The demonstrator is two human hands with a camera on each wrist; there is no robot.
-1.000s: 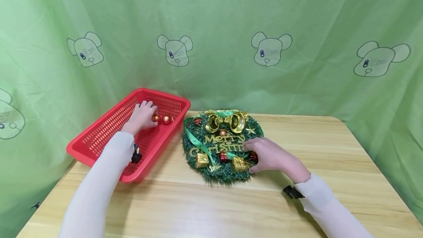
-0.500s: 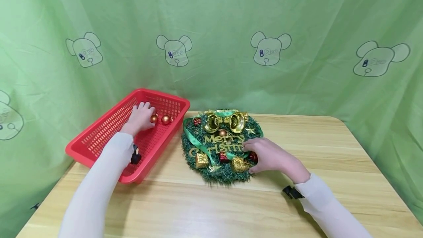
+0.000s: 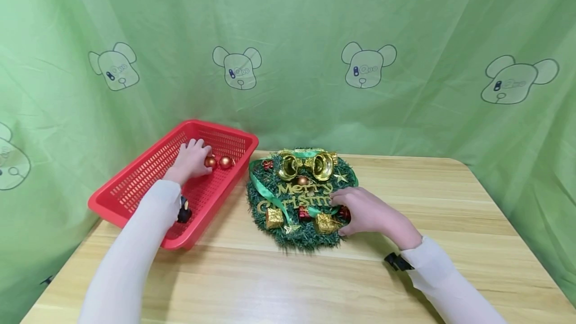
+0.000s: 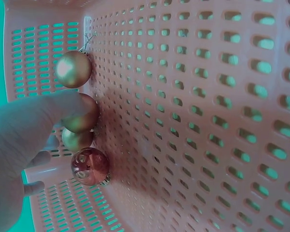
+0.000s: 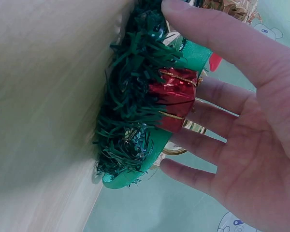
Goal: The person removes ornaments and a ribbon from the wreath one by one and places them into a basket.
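Observation:
Inside the red basket (image 3: 225,199), my left hand (image 3: 191,160) reaches to the far end. Its thumb and index finger pinch a gold bauble (image 4: 84,118); the other fingertips are partly hidden. A second gold bauble (image 4: 73,69), another gold one (image 4: 77,140) and a shiny red bauble (image 4: 90,166) lie close by. My right hand (image 3: 369,211) rests at the right edge of a green tinsel wreath (image 3: 310,241), its fingers fairly straight. In the right wrist view, its fingertips meet the small red gift-box ornament (image 5: 176,99), while the thumb touches the tinsel.
The wreath lies on the wooden table (image 3: 270,284) and carries gold bells (image 3: 322,165), gold lettering (image 3: 297,199), gold gift boxes (image 3: 273,218) and a green ribbon (image 3: 270,195). A green curtain (image 3: 297,119) hangs behind and at both sides.
My left hand has shifted slightly left within the basket, and the bauble at its thumb has moved a little with it. The right hand and wreath stay in place.

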